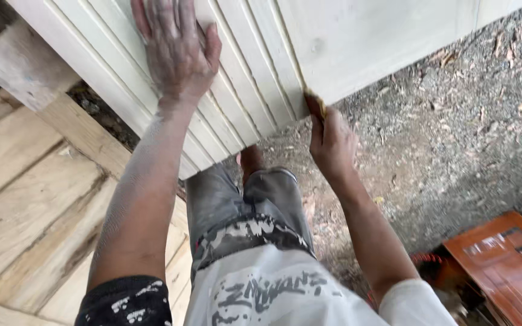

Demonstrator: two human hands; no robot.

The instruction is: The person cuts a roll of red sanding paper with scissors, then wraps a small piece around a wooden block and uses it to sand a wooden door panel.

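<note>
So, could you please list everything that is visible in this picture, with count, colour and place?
Grooved panel: one, off-white, top centre, tilted.
Sanding piece: one, tan, at the panel's lower edge; what kind it is cannot be told.
Wooden planks: several, pale, left.
Gravel ground: grey, right, with dry leaves.
Panelled board: one, reddish-brown, bottom right.
Left hand: dusty, flat on the panel.
Right hand: pinching the sanding piece.
Knee in shorts: grey, centre.

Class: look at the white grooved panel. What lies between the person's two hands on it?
In the head view, only the panel itself: bare grooved boards run between the left hand, flat on its face, and the right hand, pressing a small sanding pad to its lower edge.
</note>
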